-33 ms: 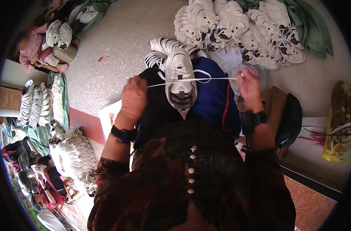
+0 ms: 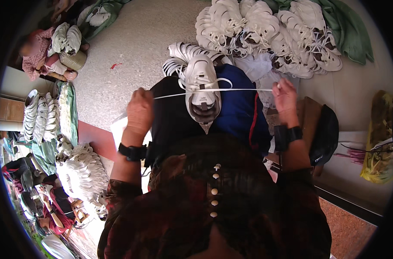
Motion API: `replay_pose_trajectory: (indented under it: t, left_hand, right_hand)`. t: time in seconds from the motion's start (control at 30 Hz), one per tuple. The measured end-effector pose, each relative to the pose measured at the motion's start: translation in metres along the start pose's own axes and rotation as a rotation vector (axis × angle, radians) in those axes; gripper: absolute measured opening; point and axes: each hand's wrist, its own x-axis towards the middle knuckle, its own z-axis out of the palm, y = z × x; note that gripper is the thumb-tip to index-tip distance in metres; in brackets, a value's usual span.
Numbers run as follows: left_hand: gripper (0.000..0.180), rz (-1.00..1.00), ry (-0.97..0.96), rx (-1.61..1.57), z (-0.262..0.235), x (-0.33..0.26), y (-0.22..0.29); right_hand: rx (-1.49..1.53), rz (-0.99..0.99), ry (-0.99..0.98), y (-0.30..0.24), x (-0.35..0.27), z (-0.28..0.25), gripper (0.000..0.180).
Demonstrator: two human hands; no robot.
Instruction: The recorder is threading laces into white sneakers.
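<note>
A white shoe upper (image 2: pixel 200 73) rests between my knees, its brown-lined opening toward me. A white shoelace (image 2: pixel 248 89) is stretched nearly level across it. My left hand (image 2: pixel 140 111) is closed on one end, out beyond my left knee. My right hand (image 2: pixel 285 96) pinches the other end, past my right knee. A small loop of lace stands up at the right side of the shoe upper. Other shoe uppers, stacked into one another (image 2: pixel 179 56), lie just behind it.
Piles of white shoe uppers (image 2: pixel 235 26) lie on the floor at the far right, beside green cloth (image 2: pixel 351 34). More stacks (image 2: pixel 82 172) stand at the left. A cardboard box (image 2: pixel 309 114) and a black bag (image 2: pixel 326 134) are right of me. Another person (image 2: pixel 36 56) sits far left.
My hands have moved farther apart, the left one outward to the left and the right one to the right. The lace spans wider, and its loop by the shoe upper has become smaller.
</note>
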Motion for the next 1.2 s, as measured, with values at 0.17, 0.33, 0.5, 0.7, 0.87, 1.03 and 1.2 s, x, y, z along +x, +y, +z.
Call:
replay_pose_trajectory:
  t: [0.17,0.33,0.5,0.7,0.87,1.03,1.2]
  left_hand:
    - [0.004,-0.289,-0.135,-0.025,-0.001,-0.049,-0.059]
    - [0.002,-0.219,0.014,-0.176,-0.008,-0.05,-0.056]
    - [0.002,-0.385,0.022,-0.253,-0.011,-0.067,-0.091]
    - [0.005,-0.52,-0.104,-0.276,-0.011,-0.071,-0.087]
    - [0.011,-0.466,-0.146,-0.002,0.002,-0.069,-0.083]
    - [0.016,-0.771,-0.263,-1.801,0.012,-0.04,-0.021]
    - [0.004,-0.58,-0.521,-1.732,0.008,0.024,0.069]
  right_hand:
    - [-0.393,0.051,0.07,-0.018,-0.016,0.003,0.016]
    - [-1.284,-0.026,-0.315,-0.012,-0.016,-0.006,0.005]
    - [-1.528,-0.237,-0.305,-0.036,-0.013,-0.02,0.006]
    - [-2.003,-0.509,-0.302,-0.051,-0.015,-0.022,0.007]
    - [-2.061,-0.608,0.039,-0.048,-0.003,-0.033,0.005]
    - [-0.201,0.392,0.117,0.019,-0.005,0.033,0.007]
    - [-0.493,0.309,-0.092,0.087,-0.009,0.094,0.01]
